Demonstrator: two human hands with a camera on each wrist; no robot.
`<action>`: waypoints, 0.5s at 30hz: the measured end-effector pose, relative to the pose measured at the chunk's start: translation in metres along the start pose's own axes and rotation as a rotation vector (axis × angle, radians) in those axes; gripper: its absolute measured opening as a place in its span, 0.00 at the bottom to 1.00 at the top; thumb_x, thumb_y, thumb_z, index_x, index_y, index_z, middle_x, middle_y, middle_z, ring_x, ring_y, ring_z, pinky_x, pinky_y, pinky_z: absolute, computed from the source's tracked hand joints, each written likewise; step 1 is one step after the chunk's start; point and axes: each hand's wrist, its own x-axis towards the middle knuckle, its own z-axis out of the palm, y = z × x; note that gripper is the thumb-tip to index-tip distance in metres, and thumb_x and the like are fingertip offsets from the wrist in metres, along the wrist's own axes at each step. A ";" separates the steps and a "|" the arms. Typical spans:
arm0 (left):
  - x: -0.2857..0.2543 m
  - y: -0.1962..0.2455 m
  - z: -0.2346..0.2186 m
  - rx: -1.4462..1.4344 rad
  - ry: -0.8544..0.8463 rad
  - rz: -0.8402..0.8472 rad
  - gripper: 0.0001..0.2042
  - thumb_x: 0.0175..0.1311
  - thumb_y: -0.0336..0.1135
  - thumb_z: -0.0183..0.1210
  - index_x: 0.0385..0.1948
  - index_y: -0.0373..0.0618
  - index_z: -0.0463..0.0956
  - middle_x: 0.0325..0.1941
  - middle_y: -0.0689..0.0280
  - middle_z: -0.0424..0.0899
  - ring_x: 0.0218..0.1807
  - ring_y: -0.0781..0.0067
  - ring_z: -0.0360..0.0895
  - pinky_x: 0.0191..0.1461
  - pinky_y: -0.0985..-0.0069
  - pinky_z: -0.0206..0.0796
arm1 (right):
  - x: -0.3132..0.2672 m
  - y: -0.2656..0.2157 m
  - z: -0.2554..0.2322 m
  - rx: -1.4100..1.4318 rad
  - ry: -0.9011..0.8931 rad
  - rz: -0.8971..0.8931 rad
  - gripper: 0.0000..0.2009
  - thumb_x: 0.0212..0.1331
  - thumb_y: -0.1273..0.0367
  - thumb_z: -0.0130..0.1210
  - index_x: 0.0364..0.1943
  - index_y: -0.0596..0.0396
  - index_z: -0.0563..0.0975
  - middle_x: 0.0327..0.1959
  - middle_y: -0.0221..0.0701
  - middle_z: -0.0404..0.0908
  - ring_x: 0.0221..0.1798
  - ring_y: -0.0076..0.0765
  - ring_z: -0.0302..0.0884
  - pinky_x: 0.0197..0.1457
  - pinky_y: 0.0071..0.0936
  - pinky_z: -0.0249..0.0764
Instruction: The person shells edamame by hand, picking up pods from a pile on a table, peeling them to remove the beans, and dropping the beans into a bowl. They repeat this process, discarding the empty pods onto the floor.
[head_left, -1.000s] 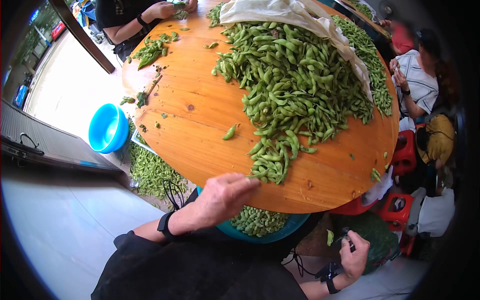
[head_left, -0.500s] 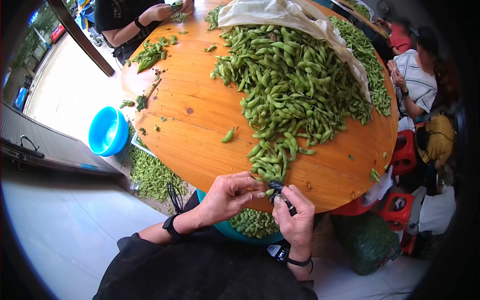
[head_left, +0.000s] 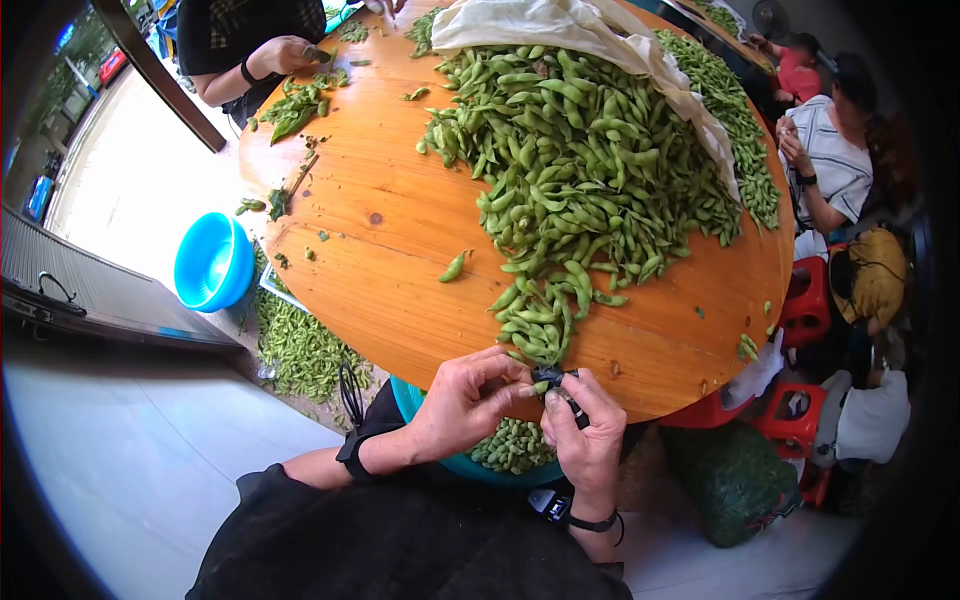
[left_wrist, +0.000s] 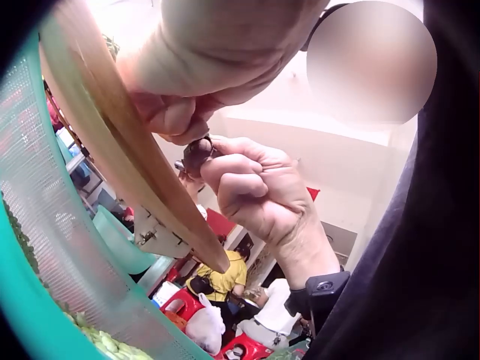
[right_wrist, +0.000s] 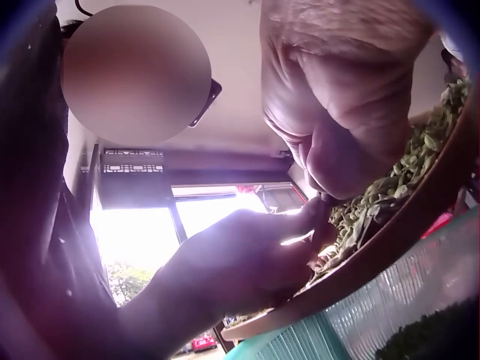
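In the head view, the left hand (head_left: 468, 402) pinches a green pod (head_left: 541, 387) between thumb and fingertips at the table's near edge. The right hand (head_left: 590, 432) meets it there, its fingers curled round a small dark tool (head_left: 572, 402) that touches or nearly touches the pod. A big heap of green pods (head_left: 600, 150) lies on the round wooden table (head_left: 390, 280), its tip just beyond both hands. Below them, a teal basket (head_left: 405, 398) holds shelled or small green pieces; which, I cannot tell. In the left wrist view, the right hand (left_wrist: 259, 191) faces the left hand (left_wrist: 225, 52).
A blue basin (head_left: 215, 262) stands on the floor at the left, near pods spread on the ground (head_left: 300, 345). Pale cloth (head_left: 560, 28) borders the heap. Red stools (head_left: 795, 415) and a green sack (head_left: 735, 485) are at the right. Other people sit around the table's far side.
Since the earliest frame, the right hand has come up from the lower right to meet the left hand, which now pinches a pod. Across the table, another person's hands have moved apart.
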 end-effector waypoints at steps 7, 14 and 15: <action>-0.002 0.009 0.008 0.113 0.076 0.148 0.03 0.63 0.23 0.62 0.36 0.35 0.79 0.34 0.66 0.77 0.31 0.82 0.75 0.32 0.82 0.67 | -0.006 -0.012 -0.001 0.039 0.022 0.066 0.06 0.63 0.81 0.54 0.42 0.70 0.77 0.33 0.30 0.72 0.25 0.19 0.71 0.24 0.19 0.68; -0.003 0.010 0.003 -0.266 -0.033 -0.161 0.03 0.67 0.26 0.60 0.37 0.37 0.78 0.30 0.69 0.76 0.25 0.81 0.73 0.27 0.83 0.61 | -0.005 -0.004 0.000 0.024 0.012 -0.037 0.07 0.64 0.80 0.53 0.44 0.68 0.77 0.35 0.30 0.73 0.23 0.19 0.69 0.22 0.19 0.65; -0.002 0.011 -0.001 -0.575 -0.122 -0.388 0.03 0.69 0.28 0.60 0.37 0.39 0.78 0.28 0.70 0.76 0.24 0.81 0.72 0.25 0.83 0.59 | -0.004 -0.005 0.000 0.161 -0.008 0.045 0.07 0.64 0.80 0.53 0.44 0.68 0.77 0.35 0.30 0.73 0.22 0.18 0.68 0.21 0.19 0.64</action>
